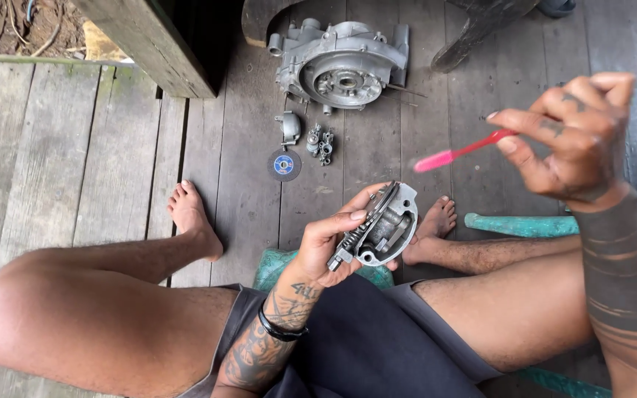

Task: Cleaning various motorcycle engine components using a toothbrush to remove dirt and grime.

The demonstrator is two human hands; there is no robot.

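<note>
- Metal engine cover [381, 228], grey and cast, with a toothed gear inside, is held in the left hand [326, 247] just above the lap, near frame centre, its open side turned up.
- Fingers of the left hand are curled around its left edge and underside; the grip is closed on it.
- A pink toothbrush [458, 153] is pinched between thumb and fingertips of the right hand [573, 140], raised at about 2 o'clock from the cover, well apart from it, its bristle end blurred.
- On the wooden floor [112, 162] at 12 o'clock an engine casing [342, 65] is seen, with a small carburettor part [320, 143] and a grinding disc [284, 164] below it.
- A slip is judged possible: the cover is supported by one hand only, so a hard brush stroke could tip it onto the bare feet or the planks.
- Loosened grit could be flicked by the bristles toward the face or into the gear.
- Small parts could be lost through the gaps between the planks.
</note>
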